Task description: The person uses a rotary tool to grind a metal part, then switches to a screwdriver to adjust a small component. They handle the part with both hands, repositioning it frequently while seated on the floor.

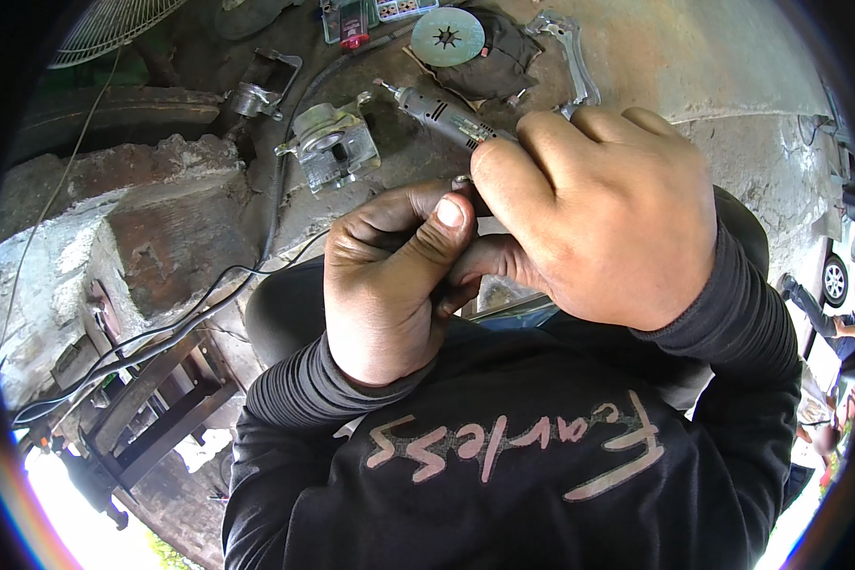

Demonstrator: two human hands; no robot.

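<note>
Close together in front of my chest, both hands are closed. My left hand (385, 285) pinches a small dark piece (462, 183) between thumb and forefinger; only its tip shows, so its kind is unclear. With its fingers curled, my right hand (603, 223) meets the left one fingertip to fingertip. Whatever it grips is hidden behind the knuckles. A grey rotary tool (439, 114) with a small bit at its tip passes behind my right knuckles; I cannot tell whether the hand touches it. Left of the tool, a cast metal brake caliper (328, 149) sits on the ground.
A round pale-green disc (446, 38) rests on dark cloth (508, 57). Metal brackets lie at the right (575, 62) and left (255, 98). Small-parts cases (404, 9) stand at the far edge. Cables (176, 328) run along the left. Another person (817, 313) is at far right.
</note>
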